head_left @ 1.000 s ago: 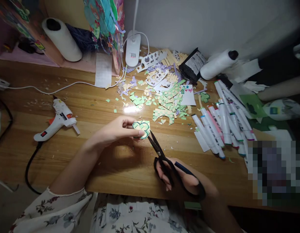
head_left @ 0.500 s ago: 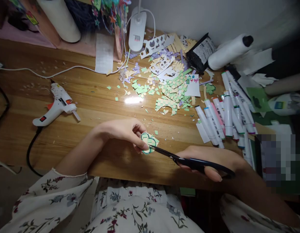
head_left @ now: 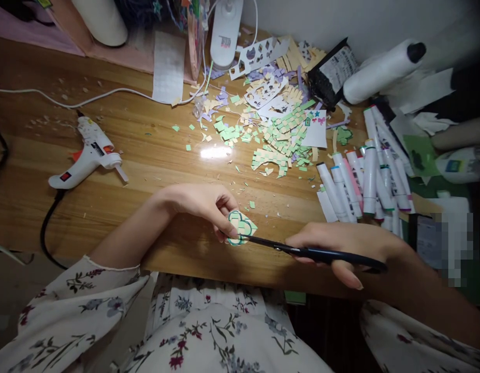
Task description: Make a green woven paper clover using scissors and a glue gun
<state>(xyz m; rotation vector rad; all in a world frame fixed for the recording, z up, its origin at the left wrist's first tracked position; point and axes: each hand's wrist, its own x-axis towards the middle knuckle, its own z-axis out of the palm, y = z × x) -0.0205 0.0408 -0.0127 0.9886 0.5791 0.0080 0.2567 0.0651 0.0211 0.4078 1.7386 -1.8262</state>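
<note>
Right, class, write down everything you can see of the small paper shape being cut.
The paper shape is small, pale green and cream in a woven check, with a dark green scalloped outline drawn on it. The left hand pinches its left side above the wooden desk. The black scissors, in the right hand, meet its lower edge.

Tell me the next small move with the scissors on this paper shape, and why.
Probably a short snip along the green outline: the scissors meet the lower edge of the paper shape, the left hand pinches it, and margin shows outside the line.
</note>
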